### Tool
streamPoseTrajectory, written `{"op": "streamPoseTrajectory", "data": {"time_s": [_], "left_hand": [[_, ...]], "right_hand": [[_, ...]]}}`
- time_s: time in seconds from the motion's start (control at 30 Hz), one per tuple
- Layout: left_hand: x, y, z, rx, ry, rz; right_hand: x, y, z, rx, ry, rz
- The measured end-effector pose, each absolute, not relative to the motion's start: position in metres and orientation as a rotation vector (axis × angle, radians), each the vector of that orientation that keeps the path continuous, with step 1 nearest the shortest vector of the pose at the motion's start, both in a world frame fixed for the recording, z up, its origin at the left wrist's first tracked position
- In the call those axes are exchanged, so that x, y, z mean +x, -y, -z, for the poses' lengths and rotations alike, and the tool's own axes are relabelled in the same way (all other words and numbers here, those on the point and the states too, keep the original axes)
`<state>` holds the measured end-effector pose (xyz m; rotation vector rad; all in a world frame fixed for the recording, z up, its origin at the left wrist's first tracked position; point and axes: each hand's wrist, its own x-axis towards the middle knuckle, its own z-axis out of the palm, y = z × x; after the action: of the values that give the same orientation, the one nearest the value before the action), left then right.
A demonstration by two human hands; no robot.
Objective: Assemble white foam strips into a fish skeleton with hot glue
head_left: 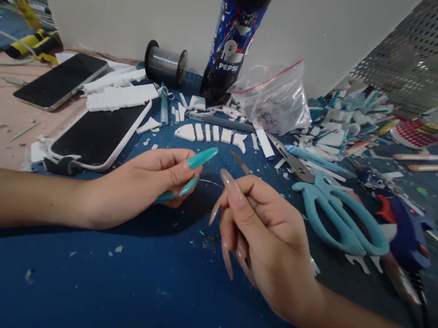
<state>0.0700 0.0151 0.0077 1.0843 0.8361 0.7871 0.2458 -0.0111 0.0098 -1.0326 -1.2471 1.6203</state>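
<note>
A thin, clear strand (212, 183) runs between my two hands over the blue mat (162, 295). My left hand (157, 178) pinches its left end between thumb and curled fingers. On the other side, my right hand (261, 234) has thumb and forefinger pressed together at the strand, the other fingers loosely curled. A narrow blade (240, 162) points out behind the right fingers; whether that hand holds it is unclear. Just beyond the hands lie white fish-shaped pieces (185, 131) in a row: a head, several strips and a tail (239, 143).
Behind stand a spool (165, 63), a Pepsi bottle (237, 37) and a zip bag (276, 100). Two phones (62, 81) lie at left. Blue-handled scissors (337, 213), a glue gun (408, 231) and a heap of foam scraps (334, 133) are at right.
</note>
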Motion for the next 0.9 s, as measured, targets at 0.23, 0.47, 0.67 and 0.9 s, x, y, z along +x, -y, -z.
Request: {"op": "streamPoseTrajectory", "data": {"time_s": [0.23,0.47,0.67,0.9], "left_hand": [[0.0705,-0.0144,-0.0076,1.047,-0.852,-0.795],[0.0705,-0.0137,-0.0098,1.026,-0.849,-0.792],[0.0722,-0.0138,-0.0089,1.021,-0.869,-0.825],[0.0720,-0.0115,-0.0094,1.027,-0.917,-0.854]], "right_hand": [[0.2475,0.0100,-0.0080,-1.013,1.160,-1.662],[0.2478,0.0115,-0.0033,-1.024,1.095,-1.606],[0.2448,0.0150,-0.0089,-1.069,1.140,-1.560],[0.2448,0.0169,-0.0112,-1.103,1.243,-1.462]]}}
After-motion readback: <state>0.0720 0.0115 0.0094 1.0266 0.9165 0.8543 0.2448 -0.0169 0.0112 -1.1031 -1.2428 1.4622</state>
